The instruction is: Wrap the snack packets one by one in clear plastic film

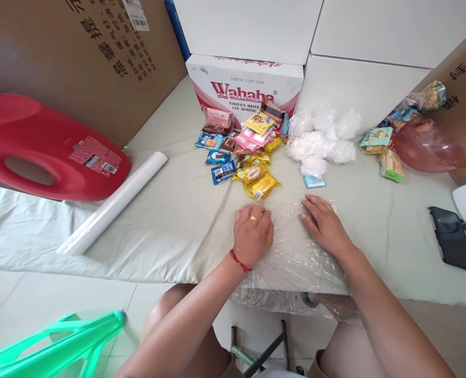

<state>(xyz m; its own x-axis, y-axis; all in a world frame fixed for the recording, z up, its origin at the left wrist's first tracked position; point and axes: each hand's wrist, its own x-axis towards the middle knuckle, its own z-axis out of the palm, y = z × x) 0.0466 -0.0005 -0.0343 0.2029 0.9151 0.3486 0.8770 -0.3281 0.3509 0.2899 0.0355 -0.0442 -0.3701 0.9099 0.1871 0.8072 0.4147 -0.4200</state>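
Note:
A sheet of clear plastic film [296,262] lies wrinkled on the cloth-covered table and hangs over its front edge. My left hand [253,235] is closed at the film's upper left, knuckles up, gripping its edge; the fingertips are hidden. On the film's right side rests my right hand [324,223], fingers stretched and slightly apart. Just beyond the left hand are yellow-wrapped snacks [262,187], with blue packets [223,172] and a pink packet [254,137] heaped behind. Several crumpled clear plastic bundles [321,139] sit beyond the right hand, near a small light-blue packet [314,180].
A white plastic roll [115,202] and large red jug [52,147] are at left. At right are a reddish translucent bag [430,144], snack packets [390,164], and a black phone [452,238]. A Wahaha carton [249,86] stands behind; a green stool [60,344] is below left.

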